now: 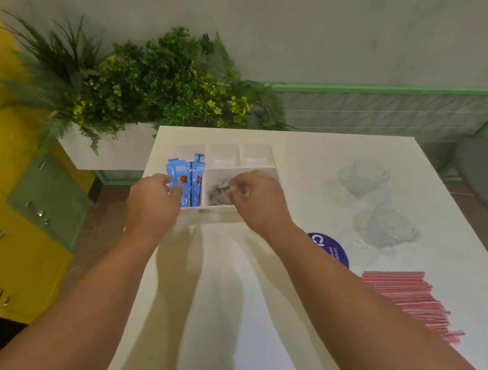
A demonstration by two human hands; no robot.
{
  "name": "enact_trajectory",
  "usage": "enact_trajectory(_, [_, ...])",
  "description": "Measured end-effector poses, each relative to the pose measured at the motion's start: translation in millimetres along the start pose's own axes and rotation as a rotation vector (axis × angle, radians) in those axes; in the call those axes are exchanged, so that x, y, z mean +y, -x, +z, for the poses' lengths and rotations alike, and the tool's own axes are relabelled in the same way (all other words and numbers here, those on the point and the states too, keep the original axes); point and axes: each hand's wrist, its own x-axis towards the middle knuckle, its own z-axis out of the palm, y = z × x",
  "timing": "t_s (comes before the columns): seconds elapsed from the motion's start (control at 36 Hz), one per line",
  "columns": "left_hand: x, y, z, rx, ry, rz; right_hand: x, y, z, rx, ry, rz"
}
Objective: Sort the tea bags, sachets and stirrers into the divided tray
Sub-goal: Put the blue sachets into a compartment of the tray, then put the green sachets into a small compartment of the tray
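Observation:
A white divided tray (254, 151) stands near the far left corner of the white table (248, 313). Several blue sachets (193, 176) stand upright in its near left compartment, and my left hand (153, 202) pinches them at their lower ends. Tea bags (217, 192) lie in the near right compartment. My right hand (257, 201) reaches into that compartment and pinches a tea bag by its fingertips. A pile of pink stirrers (410, 297) lies on the table at the right. The two small far compartments look empty.
Two clear glass cups (389, 227) on saucers stand at the right of the table, and a purple round sticker (330, 249) lies near my right forearm. A white planter with green plants (143, 89) sits beyond the table's left corner. Yellow and green cabinets (6, 227) stand left.

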Motion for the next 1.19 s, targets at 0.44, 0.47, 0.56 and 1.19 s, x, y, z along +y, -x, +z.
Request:
enact_trajectory(0.44, [127.7, 181.3, 61.2, -0.097, 0.173, 0.151, 122.7, 121.7, -153.0, -0.212, 0.045, -0.028])
enact_trajectory(0.47, [135.6, 196.8, 68.2, -0.111, 0.171, 0.171, 133.0, 133.7, -161.9, -0.229, 0.042, -0.017])
enact_trajectory(0.56, [150.2, 232.2, 86.3, -0.178, 0.155, 0.202, 157.4, 163.6, -178.3, -0.267, 0.033, 0.016])
enact_trajectory(1.19, [220.2, 346.3, 150.5, -0.438, -0.134, 0.378, 218.1, 266.4, -174.5, -0.451, 0.371, 0.005])
